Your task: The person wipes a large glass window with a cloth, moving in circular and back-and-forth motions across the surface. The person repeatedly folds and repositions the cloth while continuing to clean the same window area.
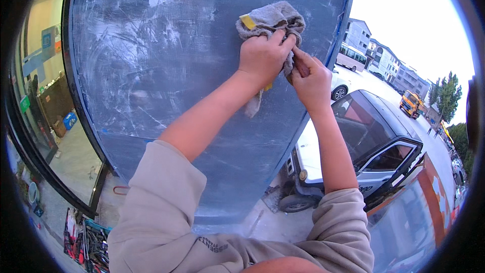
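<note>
A grey cloth [275, 17] with yellow patches is bunched against the upper right part of a large dark blue-grey panel [166, 71]. My left hand [265, 53] has its fingers closed on the cloth's lower edge. Just to the right, my right hand [309, 76] pinches a hanging fold of the same cloth. A loose end of the cloth dangles below my left wrist, partly hidden by the forearm. White smears and scratches mark the panel's surface, most densely at the upper left.
At the left stands a glass door [55, 96] with a dark frame. A tray of tools [88, 245] lies on the ground at the lower left. Beyond the panel's right edge is a white off-road vehicle [374, 146]; an orange truck [411, 103] and buildings are farther off.
</note>
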Demonstrator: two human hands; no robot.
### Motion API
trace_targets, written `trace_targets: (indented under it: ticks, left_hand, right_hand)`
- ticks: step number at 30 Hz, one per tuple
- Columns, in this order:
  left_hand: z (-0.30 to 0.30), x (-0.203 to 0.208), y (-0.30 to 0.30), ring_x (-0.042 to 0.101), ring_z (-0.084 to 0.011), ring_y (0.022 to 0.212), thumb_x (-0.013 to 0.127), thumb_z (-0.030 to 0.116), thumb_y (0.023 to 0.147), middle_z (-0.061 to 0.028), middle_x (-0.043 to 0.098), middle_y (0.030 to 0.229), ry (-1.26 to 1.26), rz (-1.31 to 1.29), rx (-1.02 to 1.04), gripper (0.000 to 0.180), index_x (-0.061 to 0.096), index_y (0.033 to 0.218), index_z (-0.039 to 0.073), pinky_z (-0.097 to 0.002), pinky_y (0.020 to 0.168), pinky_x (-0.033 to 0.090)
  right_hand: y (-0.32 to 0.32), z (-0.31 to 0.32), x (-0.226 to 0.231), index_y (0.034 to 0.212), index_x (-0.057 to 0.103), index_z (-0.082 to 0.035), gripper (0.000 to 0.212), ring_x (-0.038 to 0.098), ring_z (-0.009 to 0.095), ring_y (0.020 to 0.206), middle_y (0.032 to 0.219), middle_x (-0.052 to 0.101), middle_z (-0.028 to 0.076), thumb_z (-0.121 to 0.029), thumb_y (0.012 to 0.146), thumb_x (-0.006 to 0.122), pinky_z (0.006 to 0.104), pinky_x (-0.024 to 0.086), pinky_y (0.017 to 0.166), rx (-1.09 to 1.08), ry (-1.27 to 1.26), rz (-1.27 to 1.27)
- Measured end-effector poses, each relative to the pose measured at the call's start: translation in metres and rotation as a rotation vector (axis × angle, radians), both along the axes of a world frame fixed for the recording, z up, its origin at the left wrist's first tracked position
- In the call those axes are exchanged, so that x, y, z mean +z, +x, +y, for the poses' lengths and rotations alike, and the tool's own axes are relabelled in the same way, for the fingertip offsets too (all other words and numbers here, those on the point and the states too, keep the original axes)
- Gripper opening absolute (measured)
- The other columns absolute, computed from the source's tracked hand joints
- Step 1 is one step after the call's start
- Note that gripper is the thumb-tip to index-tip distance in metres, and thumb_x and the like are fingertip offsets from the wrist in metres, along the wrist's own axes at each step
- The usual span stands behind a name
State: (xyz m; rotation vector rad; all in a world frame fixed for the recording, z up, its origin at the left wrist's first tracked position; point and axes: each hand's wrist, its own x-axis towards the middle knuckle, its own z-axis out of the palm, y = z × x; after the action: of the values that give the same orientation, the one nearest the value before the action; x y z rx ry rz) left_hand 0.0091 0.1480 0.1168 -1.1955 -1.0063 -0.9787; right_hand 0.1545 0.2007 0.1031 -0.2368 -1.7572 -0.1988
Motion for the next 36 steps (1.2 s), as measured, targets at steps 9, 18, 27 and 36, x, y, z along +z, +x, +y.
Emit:
trace_targets:
  ticks: [9,18,27,36]
  left_hand:
    - [0.010,0.018,0.004,0.064,-0.0191,0.061,0.065,0.018,0.076,0.0023,0.062,0.083,0.110,0.046,0.018,0.017,0.068,0.093,0.021,-0.0326,0.052,0.049]
    - [0.014,-0.002,0.014,0.062,-0.0178,0.057,0.064,0.017,0.075,0.0006,0.058,0.076,0.100,0.109,0.043,0.007,0.063,0.082,0.019,-0.0308,0.051,0.047]
    - [-0.004,0.036,-0.007,0.064,-0.0199,0.059,0.063,0.016,0.076,-0.0011,0.058,0.075,0.163,0.047,0.105,0.007,0.062,0.082,0.018,-0.0325,0.052,0.049]
    - [-0.027,0.086,-0.032,0.066,-0.0256,0.065,0.064,0.017,0.078,-0.0022,0.063,0.081,0.197,-0.017,0.103,0.013,0.063,0.091,0.019,-0.0377,0.052,0.051]
  right_hand:
    - [0.011,0.006,0.019,0.117,0.070,-0.013,0.046,0.065,0.033,0.073,0.080,0.065,0.016,-0.001,0.073,0.066,0.0395,0.054,0.071,0.049,-0.018,-0.088]
    - [0.024,0.012,-0.004,0.117,0.069,-0.010,0.044,0.066,0.035,0.076,0.081,0.066,0.019,-0.002,0.074,0.064,0.0404,0.054,0.074,0.053,-0.028,-0.129]
    - [0.002,-0.004,0.046,0.118,0.067,-0.009,0.043,0.067,0.038,0.080,0.086,0.067,0.021,-0.004,0.075,0.063,0.0430,0.054,0.075,0.050,0.024,-0.215]
    - [-0.022,-0.036,0.113,0.117,0.068,-0.006,0.040,0.071,0.033,0.093,0.098,0.070,0.022,-0.002,0.078,0.060,0.0383,0.054,0.082,0.212,-0.034,-0.293]
